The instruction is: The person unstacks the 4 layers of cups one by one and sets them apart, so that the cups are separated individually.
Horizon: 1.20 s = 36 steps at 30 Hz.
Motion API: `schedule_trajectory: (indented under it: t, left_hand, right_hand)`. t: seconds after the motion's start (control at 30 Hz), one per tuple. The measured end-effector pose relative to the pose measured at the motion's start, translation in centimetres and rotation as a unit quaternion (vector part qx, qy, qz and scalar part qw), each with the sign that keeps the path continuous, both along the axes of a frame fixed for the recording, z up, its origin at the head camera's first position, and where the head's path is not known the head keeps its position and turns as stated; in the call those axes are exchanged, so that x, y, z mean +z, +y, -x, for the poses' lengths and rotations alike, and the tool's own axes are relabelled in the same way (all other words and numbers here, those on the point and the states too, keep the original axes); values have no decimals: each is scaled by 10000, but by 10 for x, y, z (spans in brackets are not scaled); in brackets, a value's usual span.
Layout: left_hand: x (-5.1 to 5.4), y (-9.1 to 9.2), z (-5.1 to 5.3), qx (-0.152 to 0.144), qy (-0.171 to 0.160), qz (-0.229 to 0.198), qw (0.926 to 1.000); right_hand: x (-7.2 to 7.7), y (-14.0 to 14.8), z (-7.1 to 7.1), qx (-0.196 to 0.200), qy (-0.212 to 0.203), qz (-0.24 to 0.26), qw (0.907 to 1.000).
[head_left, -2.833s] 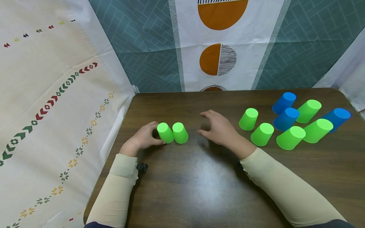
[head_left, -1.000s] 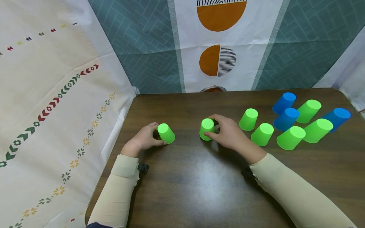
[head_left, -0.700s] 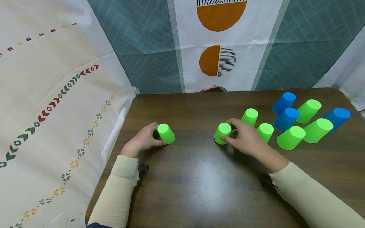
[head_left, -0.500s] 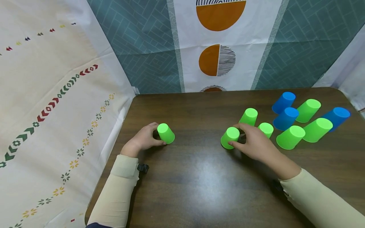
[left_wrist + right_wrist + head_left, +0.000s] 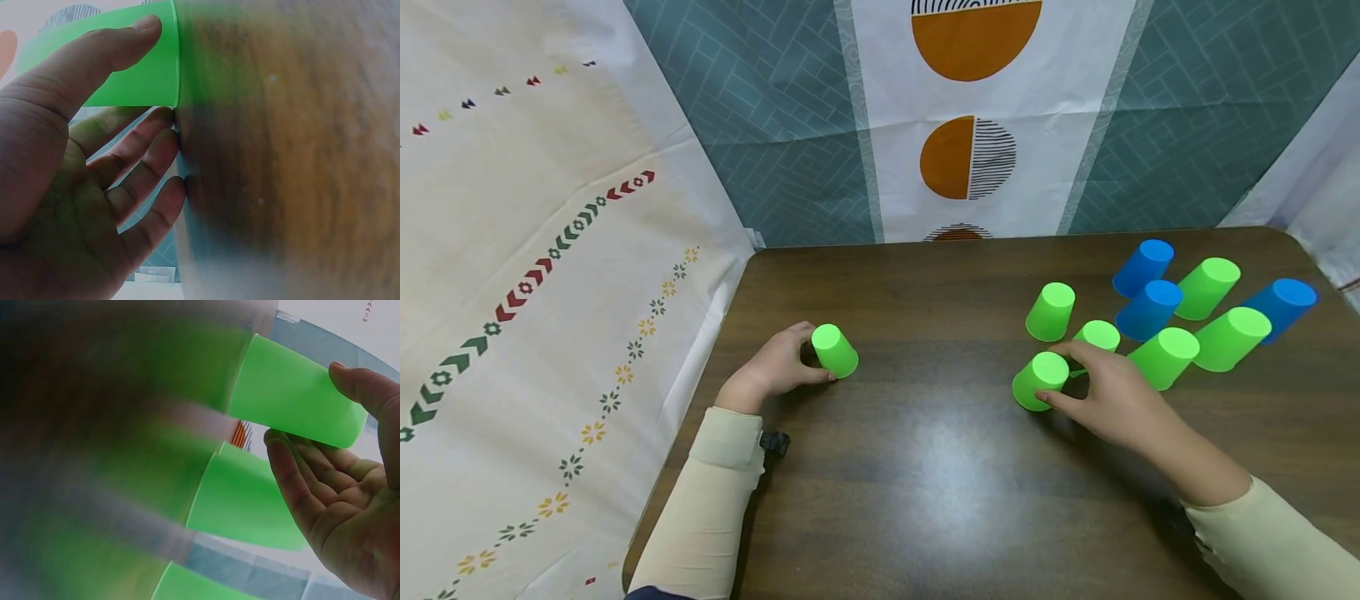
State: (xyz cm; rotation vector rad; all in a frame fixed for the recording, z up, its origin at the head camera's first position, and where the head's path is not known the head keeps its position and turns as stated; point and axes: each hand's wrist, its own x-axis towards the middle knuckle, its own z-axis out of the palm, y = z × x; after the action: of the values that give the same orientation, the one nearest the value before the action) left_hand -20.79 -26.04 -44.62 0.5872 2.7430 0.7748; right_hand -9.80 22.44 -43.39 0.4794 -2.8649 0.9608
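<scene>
A green plastic cup (image 5: 835, 350), standing upside down on the left of the table, is pinched by my left hand (image 5: 775, 367). In the left wrist view the thumb lies along the near side of that cup (image 5: 134, 78), with the other fingers spread below and behind. My right hand (image 5: 1116, 400) pinches a second upturned green cup (image 5: 1040, 382) between thumb and fingers. Just behind that one stands another green cup (image 5: 1099, 335), partly covered by the hand. A further green cup (image 5: 1050, 312) stands farther back.
To the right is a group of upturned cups: a blue cup (image 5: 1142, 268), another blue cup (image 5: 1148, 311), a third blue cup (image 5: 1283, 308), and several green ones such as the green cup (image 5: 1163, 358). All stand on the brown wooden table (image 5: 910, 483). Patterned cloths hang behind and left.
My right hand took the green cup from beside the left one and carried it rightward and nearer, to the front of the group. My left hand stays at its cup.
</scene>
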Motion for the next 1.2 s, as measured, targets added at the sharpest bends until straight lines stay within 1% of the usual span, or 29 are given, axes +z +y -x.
schedule_trajectory:
  t: [0.3, 0.53, 0.77, 0.97, 1.07, 1.2]
  left_hand:
    - [3, 0, 1, 67, -79, 27, 9999]
    - [2, 0, 0, 71, -66, 3, 10000]
    - [-1, 1, 0, 31, 36, 73, 10000]
    - [-1, 1, -1, 89, 23, 37, 10000]
    - [-2, 1, -2, 173, -4, -89, 9998]
    - [-3, 1, -2, 232, 7, -393, 9990]
  right_hand:
    - [2, 16, -10, -89, 15, -182, 9998]
    - [3, 16, -11, -85, 184, -334, 9992]
    - [2, 17, -13, -123, 243, -344, 9990]
    - [2, 17, -14, -136, 349, -329, 9988]
    - [1, 17, -14, -130, 400, -306, 9986]
    - [1, 17, -13, -141, 423, -293, 9986]
